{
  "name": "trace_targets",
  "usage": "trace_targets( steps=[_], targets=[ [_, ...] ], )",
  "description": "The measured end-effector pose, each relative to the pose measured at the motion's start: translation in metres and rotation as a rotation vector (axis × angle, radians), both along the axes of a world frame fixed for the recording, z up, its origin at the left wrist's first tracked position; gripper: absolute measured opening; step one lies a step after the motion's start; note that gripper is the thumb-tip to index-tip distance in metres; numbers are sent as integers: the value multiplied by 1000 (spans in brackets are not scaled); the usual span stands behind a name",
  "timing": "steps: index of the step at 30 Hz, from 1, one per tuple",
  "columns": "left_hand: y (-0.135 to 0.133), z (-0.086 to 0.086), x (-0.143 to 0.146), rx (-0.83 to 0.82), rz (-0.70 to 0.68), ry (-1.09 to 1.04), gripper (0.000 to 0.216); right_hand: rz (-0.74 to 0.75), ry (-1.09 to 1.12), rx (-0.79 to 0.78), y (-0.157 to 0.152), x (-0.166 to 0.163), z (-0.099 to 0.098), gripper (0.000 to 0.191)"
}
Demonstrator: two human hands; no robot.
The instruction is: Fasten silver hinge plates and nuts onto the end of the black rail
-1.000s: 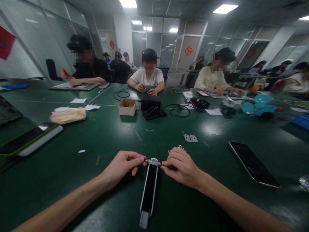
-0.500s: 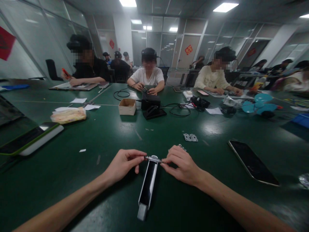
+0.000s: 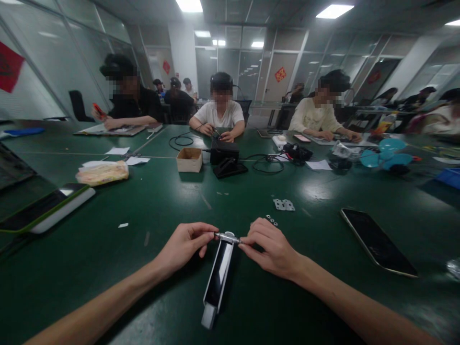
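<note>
Near end of the long metal bracket [image 3: 217, 278] has swung left since a second ago; far end about the same. Left hand [image 3: 187, 247] and right hand [image 3: 268, 247] pinch opposite ends of the cross rod [image 3: 228, 237]. I judge the rod seated across the far end; whether fastened, I can't tell. Rings [image 3: 271, 220] and plates [image 3: 283, 205] lie loose on the surface [image 3: 154, 206], unfitted. Bracket runs nearward between the hands. Swing room looks fair leftward; phone [image 3: 378, 242] bounds the right; near edge unseen.
</note>
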State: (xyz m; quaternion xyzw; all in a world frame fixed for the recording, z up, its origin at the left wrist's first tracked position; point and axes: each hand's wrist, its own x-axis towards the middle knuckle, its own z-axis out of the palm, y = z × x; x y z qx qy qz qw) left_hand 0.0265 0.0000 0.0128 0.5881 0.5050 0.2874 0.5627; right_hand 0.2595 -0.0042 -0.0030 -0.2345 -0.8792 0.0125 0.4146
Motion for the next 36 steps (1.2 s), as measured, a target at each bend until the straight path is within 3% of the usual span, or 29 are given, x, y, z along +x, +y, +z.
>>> trace_targets(
  steps=[15,36],
  targets=[
    [-3,4,4,-76,3,-9,25,38,19,103,-7,-4,5,9],
    [-1,3,2,-43,9,-70,28,2,5,44,-3,-1,4,13]
  ],
)
